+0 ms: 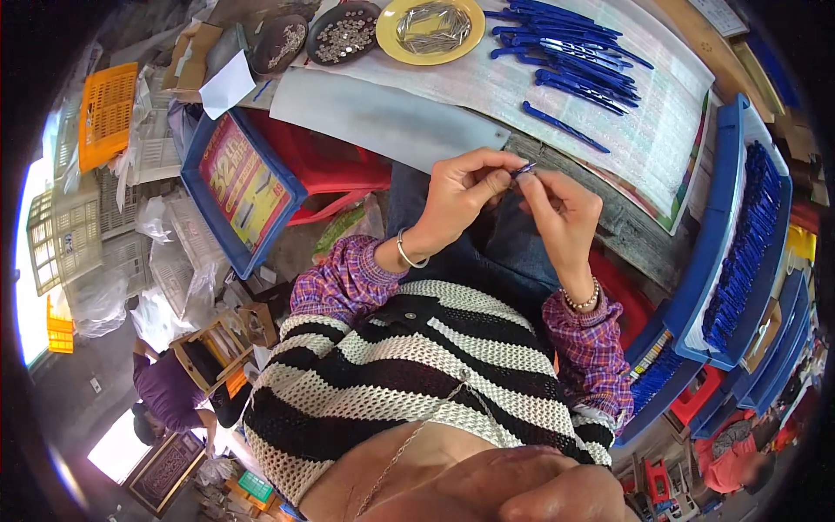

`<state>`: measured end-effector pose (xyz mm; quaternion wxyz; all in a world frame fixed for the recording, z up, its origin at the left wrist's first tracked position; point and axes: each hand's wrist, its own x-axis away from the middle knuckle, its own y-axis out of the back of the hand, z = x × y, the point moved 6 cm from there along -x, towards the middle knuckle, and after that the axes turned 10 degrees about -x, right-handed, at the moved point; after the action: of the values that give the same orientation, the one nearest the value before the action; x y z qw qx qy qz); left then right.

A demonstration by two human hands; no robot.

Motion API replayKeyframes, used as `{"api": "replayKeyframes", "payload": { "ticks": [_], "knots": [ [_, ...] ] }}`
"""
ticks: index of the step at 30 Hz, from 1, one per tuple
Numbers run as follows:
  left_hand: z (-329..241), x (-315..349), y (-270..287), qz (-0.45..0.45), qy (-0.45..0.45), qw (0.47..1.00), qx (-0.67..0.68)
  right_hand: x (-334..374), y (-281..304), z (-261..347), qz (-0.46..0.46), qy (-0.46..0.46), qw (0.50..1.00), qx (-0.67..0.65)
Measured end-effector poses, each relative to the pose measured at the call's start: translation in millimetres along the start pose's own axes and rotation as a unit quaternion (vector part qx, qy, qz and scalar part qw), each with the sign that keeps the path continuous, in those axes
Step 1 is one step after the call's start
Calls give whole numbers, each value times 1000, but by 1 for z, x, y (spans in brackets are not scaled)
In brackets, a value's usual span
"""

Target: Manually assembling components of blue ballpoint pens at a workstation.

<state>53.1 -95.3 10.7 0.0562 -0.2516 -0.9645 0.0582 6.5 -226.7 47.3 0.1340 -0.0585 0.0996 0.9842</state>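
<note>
Near the middle of the frame we see the left hand (448,196) pinching a small dark-blue piece (524,169) between thumb and forefinger, while the right hand (564,209) closes its fingertips on the same piece from the right. The fingers cover part of it, so we cannot tell its full shape. It is above the person's lap, just off the table edge.

Along the top of the frame we find a yellow plate (432,60) bearing a heap of thin metal pins (432,26). Left of it, a dark bowl (330,61) is strewn with small round silvery discs (346,36), and beside that a second dark bowl (263,41) contains smaller silvery bits (290,42). Toward the upper right we see a pile of long blue parts (570,56) on the table covering (670,70), with a single blue part (565,127) lying apart below it.

At the right of the frame, a long blue tray (715,226) with a white lining is packed with blue parts in a dense row (744,252). Left of centre, another blue tray (283,174) holds a pink-and-yellow printed sheet (243,183). An orange basket (109,117) sits at upper left.
</note>
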Motion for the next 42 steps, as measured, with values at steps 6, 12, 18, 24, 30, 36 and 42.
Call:
{"api": "replayKeyframes", "payload": {
  "ticks": [6, 12, 18, 24, 30, 36, 42],
  "knots": [
    [9, 2, -4, 22, 62, 996, 66, -3, 5, -9, -19, -25, 998, -56],
    [2, 0, 1, 45, 75, 993, 83, -4, 30, -15, -109, -74, 978, -159],
    [-49, -13, 109, -26, -95, 917, -386, 11, 43, -25, -86, -101, 979, -158],
    [-51, -11, 132, -64, -214, 774, -593, 12, 40, -25, -57, -99, 977, -178],
    [-38, -37, 51, 15, -277, 747, -604, 10, 39, -26, -55, -86, 985, -141],
    [-43, -37, 53, 54, -227, 777, -585, 8, 34, -12, -45, 26, 997, -58],
    [-28, -33, 26, 78, -95, 940, -318, 21, 33, -3, -62, 48, 991, -108]
  ]
}}
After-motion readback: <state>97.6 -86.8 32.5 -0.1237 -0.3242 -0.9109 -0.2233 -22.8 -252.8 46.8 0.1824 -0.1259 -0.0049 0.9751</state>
